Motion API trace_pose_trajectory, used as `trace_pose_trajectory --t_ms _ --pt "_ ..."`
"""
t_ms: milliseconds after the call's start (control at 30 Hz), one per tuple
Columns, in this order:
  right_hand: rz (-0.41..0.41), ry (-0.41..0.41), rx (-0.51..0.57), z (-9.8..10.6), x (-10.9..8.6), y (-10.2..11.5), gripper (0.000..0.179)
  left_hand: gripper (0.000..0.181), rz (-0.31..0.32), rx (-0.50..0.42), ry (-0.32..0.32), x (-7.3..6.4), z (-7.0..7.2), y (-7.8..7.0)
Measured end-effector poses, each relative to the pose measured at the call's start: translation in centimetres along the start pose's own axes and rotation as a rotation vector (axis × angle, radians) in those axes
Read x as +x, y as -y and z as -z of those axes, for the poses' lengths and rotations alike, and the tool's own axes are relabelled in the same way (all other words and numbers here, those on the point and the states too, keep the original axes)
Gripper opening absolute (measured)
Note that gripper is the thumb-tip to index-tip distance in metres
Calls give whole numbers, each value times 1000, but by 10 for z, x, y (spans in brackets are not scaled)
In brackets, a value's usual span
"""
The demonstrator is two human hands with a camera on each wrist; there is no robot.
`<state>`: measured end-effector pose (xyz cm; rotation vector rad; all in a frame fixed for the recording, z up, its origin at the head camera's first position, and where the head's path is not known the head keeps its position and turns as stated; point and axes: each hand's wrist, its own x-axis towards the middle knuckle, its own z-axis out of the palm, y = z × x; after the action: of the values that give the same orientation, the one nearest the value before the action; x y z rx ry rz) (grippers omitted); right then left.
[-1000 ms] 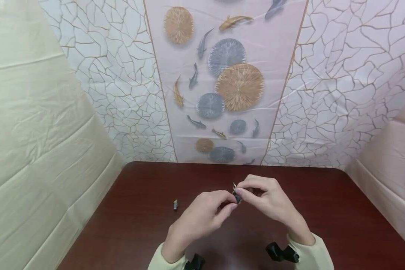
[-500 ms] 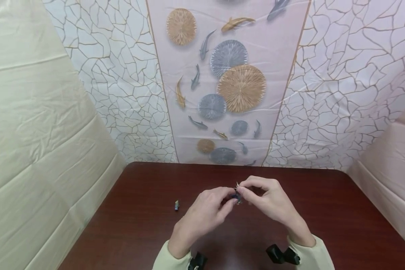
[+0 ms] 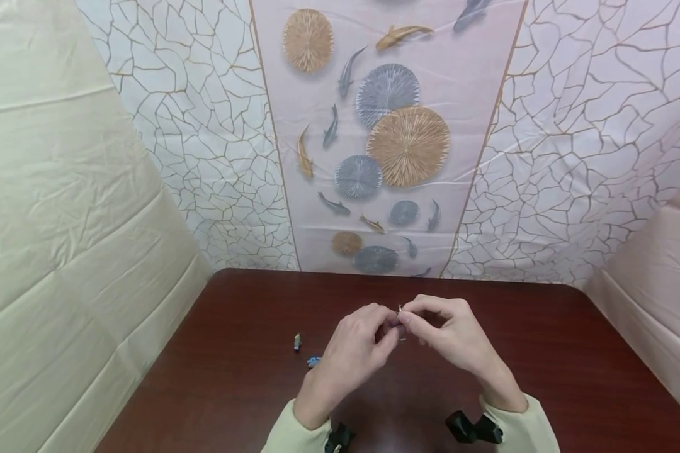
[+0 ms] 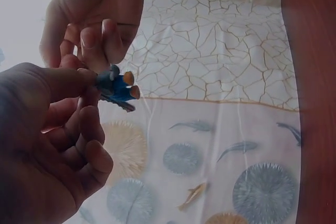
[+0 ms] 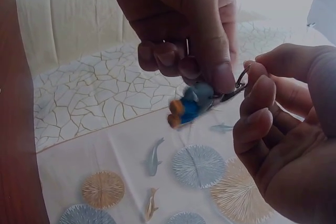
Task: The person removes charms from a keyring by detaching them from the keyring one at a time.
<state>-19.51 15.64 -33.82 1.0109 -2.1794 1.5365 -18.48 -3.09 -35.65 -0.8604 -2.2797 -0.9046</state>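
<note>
A keychain with a small toy figure [image 4: 122, 87], blue-bodied with orange feet and a grey upper part, is held up above the table between both hands. My left hand [image 3: 351, 349] pinches the figure's grey part between thumb and fingers. In the right wrist view a dark metal ring or clasp [image 5: 241, 79] is joined to it, and my right hand [image 3: 456, 333] pinches that end with thumb and index finger. Fingers partly cover the joint. On the table, left of my left hand, lie a small yellow-and-blue piece [image 3: 297, 342] and a light blue piece [image 3: 314, 362].
The dark red-brown table [image 3: 249, 390] ends at a patterned cloth [image 3: 413, 239] with fish and round motifs behind it. Pale cloth [image 3: 107, 251] hangs on the left, and more cloth [image 3: 651, 283] on the right.
My left hand has shifted right and slightly up, bringing the light blue piece into view beside it. The right hand stays almost in place, still pinching the metal end.
</note>
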Motion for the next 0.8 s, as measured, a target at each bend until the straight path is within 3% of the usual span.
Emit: trace_pose_trajectory --t_ms 300,467,600,800 --pt "-82 -41 10 1 1 1 10 12 -60 -21 -49 1 1 0" --pt "-120 -58 16 2 0 2 9 13 -158 -12 -133 2 1 3" --pt "-110 -53 28 2 0 2 10 13 -223 -67 -169 4 2 4" --pt "-96 -27 68 1 0 4 11 14 -229 -144 -162 4 4 3"
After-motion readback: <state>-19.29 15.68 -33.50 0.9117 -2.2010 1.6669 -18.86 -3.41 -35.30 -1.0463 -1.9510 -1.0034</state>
